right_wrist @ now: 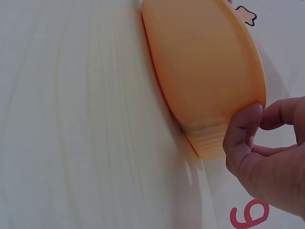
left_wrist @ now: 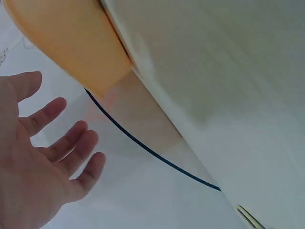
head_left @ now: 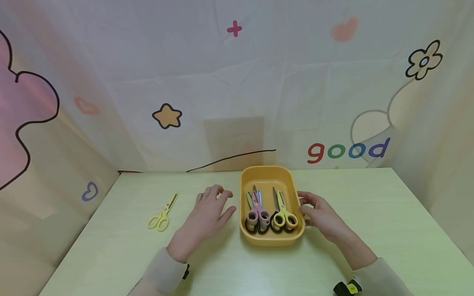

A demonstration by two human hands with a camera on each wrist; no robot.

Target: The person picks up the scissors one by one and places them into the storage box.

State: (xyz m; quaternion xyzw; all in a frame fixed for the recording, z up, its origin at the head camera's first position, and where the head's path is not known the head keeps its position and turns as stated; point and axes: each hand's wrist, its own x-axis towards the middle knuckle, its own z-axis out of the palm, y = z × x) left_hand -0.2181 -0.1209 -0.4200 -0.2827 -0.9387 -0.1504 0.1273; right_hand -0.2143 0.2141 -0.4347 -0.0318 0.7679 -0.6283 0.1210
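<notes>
A yellow plastic tray [head_left: 272, 242] holds several scissors. Among them are pink-handled scissors [head_left: 256, 207] on the left and yellow-handled scissors [head_left: 283, 211] on the right, with black handles showing beneath. My right hand [head_left: 320, 213] grips the tray's right side, its bent fingers [right_wrist: 240, 131] against the outer wall and rim. My left hand [head_left: 209, 211] is apart from the tray's left side, palm facing it, fingers loosely bent and holding nothing. Farther left, another pair of yellow scissors [head_left: 163, 216] lies on the table, blades pointing away.
The pale wooden table [head_left: 122, 255] ends at the back against a printed curtain [head_left: 185, 53] with stars, hearts and the word "good". Similar cloth hangs on both sides. Wrist straps [head_left: 348, 287] show at the sleeves.
</notes>
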